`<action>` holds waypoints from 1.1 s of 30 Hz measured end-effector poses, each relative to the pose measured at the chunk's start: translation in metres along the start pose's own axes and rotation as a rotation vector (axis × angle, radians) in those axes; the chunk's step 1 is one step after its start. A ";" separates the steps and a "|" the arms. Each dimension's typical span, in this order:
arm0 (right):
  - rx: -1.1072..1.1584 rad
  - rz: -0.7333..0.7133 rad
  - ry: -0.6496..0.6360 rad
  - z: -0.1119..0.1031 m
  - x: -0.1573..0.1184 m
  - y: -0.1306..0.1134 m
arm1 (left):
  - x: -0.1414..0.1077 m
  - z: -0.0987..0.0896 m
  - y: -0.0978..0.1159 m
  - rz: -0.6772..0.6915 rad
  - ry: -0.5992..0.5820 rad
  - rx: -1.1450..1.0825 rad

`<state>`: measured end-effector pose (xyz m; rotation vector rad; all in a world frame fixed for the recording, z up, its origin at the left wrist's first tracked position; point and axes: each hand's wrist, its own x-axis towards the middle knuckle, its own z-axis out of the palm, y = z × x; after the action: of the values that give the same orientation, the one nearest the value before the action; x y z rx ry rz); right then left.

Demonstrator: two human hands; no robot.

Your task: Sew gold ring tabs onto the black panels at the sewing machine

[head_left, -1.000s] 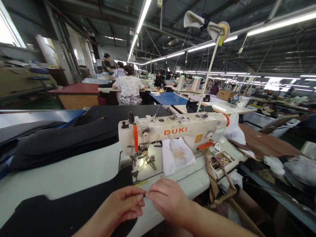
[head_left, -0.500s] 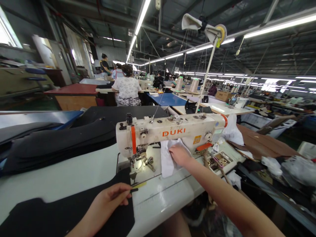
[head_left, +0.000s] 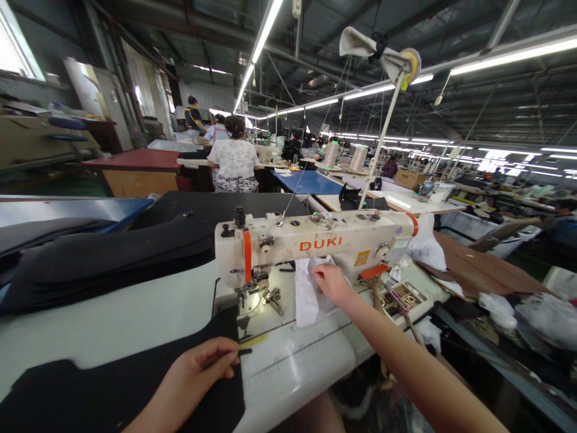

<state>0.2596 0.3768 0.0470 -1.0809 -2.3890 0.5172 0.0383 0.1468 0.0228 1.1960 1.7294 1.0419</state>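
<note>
A cream sewing machine (head_left: 315, 240) marked DUKI stands on the white table (head_left: 135, 313). My left hand (head_left: 198, 370) pinches the edge of a black fabric panel (head_left: 90, 391) that lies in front of the needle, with a small black strip between its fingertips. My right hand (head_left: 331, 282) reaches under the machine arm into a white plastic bag (head_left: 304, 297) holding small gold parts; its fingers are inside the bag's folds.
Stacked black fabric (head_left: 103, 252) lies at the back left. A tray of small parts (head_left: 403, 297) and brown straps (head_left: 383, 300) sit right of the machine. Brown material (head_left: 482, 270) covers the right table. Other people (head_left: 234, 162) work at tables beyond. Thread cones (head_left: 358, 157) stand behind.
My hands, together over the table's front edge a second ago, have parted. The right reached forward into the white bag. The left stayed on the black panel's edge.
</note>
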 end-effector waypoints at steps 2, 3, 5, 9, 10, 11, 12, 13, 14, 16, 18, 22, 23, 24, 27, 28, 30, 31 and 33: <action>0.205 0.062 0.030 0.000 -0.010 -0.003 | 0.000 0.001 -0.003 -0.004 -0.003 -0.016; 0.310 0.087 0.045 0.000 -0.017 -0.006 | 0.000 0.001 -0.003 -0.008 -0.007 -0.023; 0.479 0.115 0.071 0.000 -0.033 -0.015 | 0.000 0.001 -0.003 -0.015 -0.014 -0.035; 0.981 0.236 0.097 -0.006 -0.061 -0.043 | 0.000 0.003 0.005 -0.045 -0.001 -0.068; 1.139 0.288 0.086 -0.008 -0.066 -0.050 | 0.000 0.003 0.006 -0.054 0.007 -0.073; 1.281 0.337 0.066 -0.011 -0.070 -0.058 | 0.000 0.003 0.007 -0.060 0.013 -0.078; 1.387 0.370 0.039 -0.014 -0.073 -0.064 | 0.000 0.003 0.008 -0.060 0.017 -0.083; 1.446 0.379 0.009 -0.016 -0.076 -0.070 | -0.001 0.003 0.007 -0.053 0.018 -0.087; 1.488 0.374 -0.021 -0.019 -0.078 -0.075 | -0.001 0.003 0.006 -0.040 0.014 -0.088; 1.553 0.340 -0.069 -0.021 -0.080 -0.082 | -0.002 0.003 0.003 -0.008 0.004 -0.088; 1.595 0.307 -0.108 -0.022 -0.083 -0.087 | -0.002 0.003 0.001 0.021 -0.001 -0.093; 1.627 0.318 -0.164 -0.020 -0.087 -0.095 | -0.003 0.004 0.007 0.023 0.019 -0.139; 1.628 0.327 -0.172 -0.018 -0.088 -0.097 | -0.004 0.005 0.012 0.024 0.030 -0.147; 1.625 0.336 -0.179 -0.015 -0.089 -0.099 | -0.006 0.006 0.018 0.028 0.042 -0.153; 1.594 0.354 -0.190 -0.006 -0.092 -0.104 | -0.015 0.011 0.040 0.082 0.095 -0.170; 1.569 0.364 -0.192 -0.003 -0.093 -0.106 | -0.018 0.013 0.047 0.107 0.110 -0.171; 1.490 0.386 -0.197 0.002 -0.094 -0.108 | -0.023 0.017 0.060 0.149 0.126 -0.169; 1.442 0.393 -0.203 0.003 -0.094 -0.109 | -0.025 0.019 0.065 0.163 0.127 -0.168; 1.356 0.392 -0.226 0.004 -0.095 -0.111 | -0.027 0.022 0.071 0.174 0.118 -0.178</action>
<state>0.2463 0.2342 0.0761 -0.7698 -1.3118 2.0350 0.0877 0.1411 0.0837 1.2078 1.6032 1.3650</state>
